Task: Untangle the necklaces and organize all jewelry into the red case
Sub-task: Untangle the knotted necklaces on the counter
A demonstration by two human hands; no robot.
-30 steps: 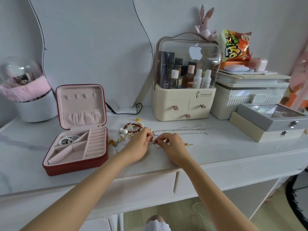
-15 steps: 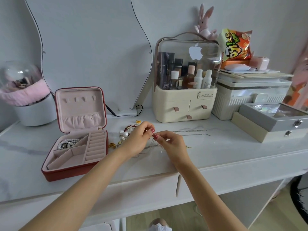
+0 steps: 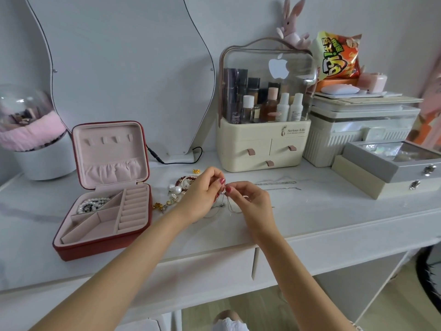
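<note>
Hands meet above the desk (image 3: 334, 218), right of the red case (image 3: 102, 244). Left hand (image 3: 199, 199) and right hand (image 3: 253, 201) both pinch the tangled necklaces (image 3: 229, 206) at thumb/index tips; chain loops hang below the fingertips (image 3: 222, 180). Bead bracelet (image 3: 185, 181) and pearls lie btwn case and left hand. Case lid open. Behind: cosmetic organizer (image 3: 262, 144), label "Serious Life".
</note>
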